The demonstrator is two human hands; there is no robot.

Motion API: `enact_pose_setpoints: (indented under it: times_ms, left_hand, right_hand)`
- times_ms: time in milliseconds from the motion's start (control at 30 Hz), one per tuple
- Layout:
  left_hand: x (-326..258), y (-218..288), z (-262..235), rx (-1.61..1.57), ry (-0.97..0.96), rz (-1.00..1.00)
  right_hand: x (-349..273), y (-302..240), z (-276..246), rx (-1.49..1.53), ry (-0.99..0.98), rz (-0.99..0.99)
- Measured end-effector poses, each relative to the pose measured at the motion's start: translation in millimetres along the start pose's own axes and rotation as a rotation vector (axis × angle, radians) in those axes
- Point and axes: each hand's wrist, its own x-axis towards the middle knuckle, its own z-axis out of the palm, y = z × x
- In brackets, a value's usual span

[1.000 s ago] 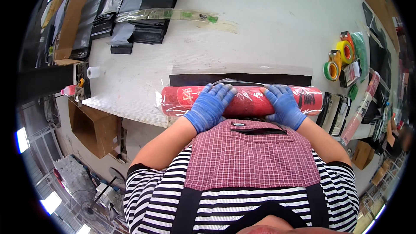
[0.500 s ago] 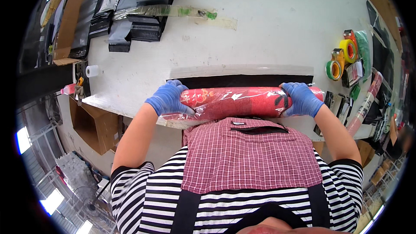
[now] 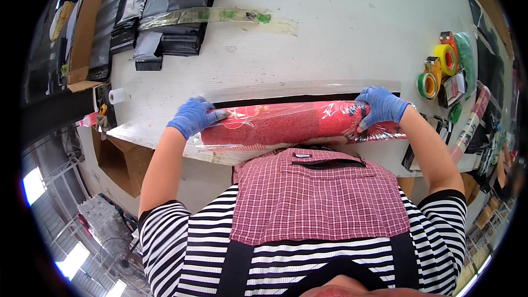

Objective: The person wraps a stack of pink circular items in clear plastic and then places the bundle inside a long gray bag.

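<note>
both gloved hands clamp the ends of a red roll in clear film, at the table's near edge: left hand on one end, right hand on the other. it looks like wrapping; next, probably sealing the crinkled ends evenly.

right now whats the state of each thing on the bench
red roll: rolled up, in clear wrap, lying flat at the bench edge
left hand: gloved, gripping the roll's left end
right hand: gloved, gripping the roll's right end
tape rolls: lying untouched
cardboard box: open
</note>
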Motion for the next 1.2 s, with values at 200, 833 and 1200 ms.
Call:
enact_pose_setpoints:
  times_ms: [200,833,1200]
  left_hand:
    - [-47,50,20,0.185,0.534,0.276]
    - [-10,30,26,-0.243,0.035,0.158]
    - [20,3,21,-0.184,0.000,0.116]
  right_hand:
    - [1,-5,-4,0.006,-0.031,0.008]
    - [-63,10,42,-0.231,0.310,0.139]
    - [-27,14,-10,-0.104,0.017,0.090]
